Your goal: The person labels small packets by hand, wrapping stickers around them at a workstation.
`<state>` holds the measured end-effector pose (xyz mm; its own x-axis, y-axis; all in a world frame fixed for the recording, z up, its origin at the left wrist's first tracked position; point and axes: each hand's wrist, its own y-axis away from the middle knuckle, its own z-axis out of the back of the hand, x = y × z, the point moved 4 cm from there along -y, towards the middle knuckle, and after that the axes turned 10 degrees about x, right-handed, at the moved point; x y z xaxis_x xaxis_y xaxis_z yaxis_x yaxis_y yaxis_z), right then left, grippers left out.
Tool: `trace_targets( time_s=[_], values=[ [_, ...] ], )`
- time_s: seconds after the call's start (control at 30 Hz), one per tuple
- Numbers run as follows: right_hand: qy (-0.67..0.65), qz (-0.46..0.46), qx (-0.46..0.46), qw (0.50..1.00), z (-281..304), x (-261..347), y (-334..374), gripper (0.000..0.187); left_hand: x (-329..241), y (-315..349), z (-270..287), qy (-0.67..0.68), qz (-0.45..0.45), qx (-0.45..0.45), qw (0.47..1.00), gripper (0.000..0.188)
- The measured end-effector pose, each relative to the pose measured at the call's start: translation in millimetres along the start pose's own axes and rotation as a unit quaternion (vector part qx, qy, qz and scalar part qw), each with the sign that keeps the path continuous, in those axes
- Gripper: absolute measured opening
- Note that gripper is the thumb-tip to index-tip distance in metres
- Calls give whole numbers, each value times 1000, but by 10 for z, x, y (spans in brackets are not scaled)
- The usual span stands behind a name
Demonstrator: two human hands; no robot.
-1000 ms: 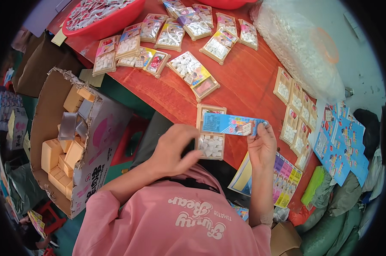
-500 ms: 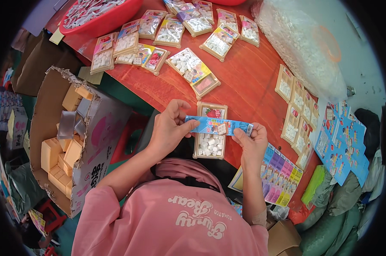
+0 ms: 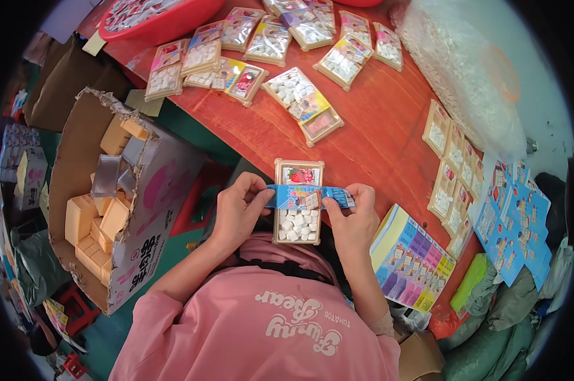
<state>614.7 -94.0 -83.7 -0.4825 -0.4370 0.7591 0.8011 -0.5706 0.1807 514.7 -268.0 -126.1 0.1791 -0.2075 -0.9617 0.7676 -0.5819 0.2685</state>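
Observation:
Just in front of my body is a beige-framed tray [image 3: 299, 227] with small white marshmallow-like pieces in its near part and a pink-and-red sachet in its far part. A blue printed paper strip [image 3: 293, 197] lies across its middle. My left hand [image 3: 239, 206] pinches the strip's left end between thumb and fingers. The right end is pinched by my right hand [image 3: 353, 216], and both ends bend down at the tray's sides. The underside of the tray and the fingertips beneath the strip are hidden.
Banded trays [image 3: 304, 105] lie scattered over the red table [image 3: 363, 136]. Unbanded trays [image 3: 452, 152] stand in rows at right, beside a big clear bag [image 3: 455, 70] of white pieces. Coloured label sheets [image 3: 414, 260] overhang the near edge. A carton [image 3: 150, 209] of beige trays stands left.
The strip was held out flat above the tray; now it sits lower, its ends curving down around the sides. My hands and the tray have come slightly nearer my body and to the left.

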Motion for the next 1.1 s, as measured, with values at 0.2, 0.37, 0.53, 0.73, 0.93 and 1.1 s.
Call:
trace_targets(
  time_s=[0.2,0.37,0.53,0.73,0.93,1.1],
  values=[
    [20,27,-4,999,-43,-42,7,35,55,87,-106,121,25,33,992,23],
    [6,25,-8,1000,-53,-50,27,36,86,91,-145,39,0,43,998,31],
    [-55,47,-15,997,-15,-76,17,38,194,97,-152,151,67,84,983,28],
    [-405,-66,73,909,44,-59,-94,29,155,121,-214,439,76,156,882,26],
    [-406,-126,277,862,6,236,-242,15,-24,86,-322,549,126,207,800,35],
    [-378,-67,344,857,-28,485,-308,13,371,96,-212,686,115,251,673,24]
  ],
)
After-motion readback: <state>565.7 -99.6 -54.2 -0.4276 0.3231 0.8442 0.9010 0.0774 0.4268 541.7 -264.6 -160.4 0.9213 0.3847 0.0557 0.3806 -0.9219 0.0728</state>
